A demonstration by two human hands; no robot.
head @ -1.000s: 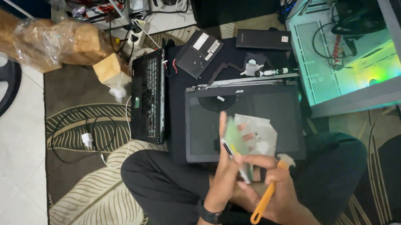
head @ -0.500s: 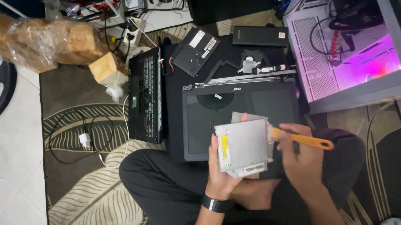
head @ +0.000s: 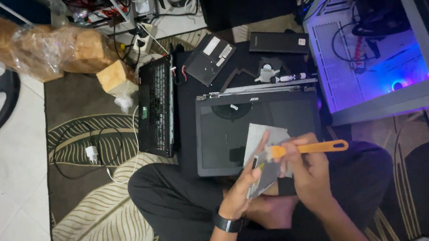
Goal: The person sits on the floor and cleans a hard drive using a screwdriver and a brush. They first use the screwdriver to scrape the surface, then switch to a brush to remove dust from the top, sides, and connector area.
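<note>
Your left hand holds a flat grey optical drive tilted on its edge over your lap, with the fingers wrapped behind it and the thumb along its front side. Your right hand is closed around an orange-handled brush, whose head touches the upper part of the drive, so both hands are full. As far as I can judge, the cleaning of the drive is in the middle: the drive is already out of the laptop, but it is not put back. The laptop base lies upside down on the dark mat in front of your knees, just beside the drive. A keyboard panel lies to the left of it, and a flat black battery and a square dark cover lie behind it, all apart from the base, so reassembly seems still to be done. On the right stands an open computer case with cables and blue and purple light inside. At the upper left, a clear plastic bag holds brown blocks; I cannot tell what they are.
</note>
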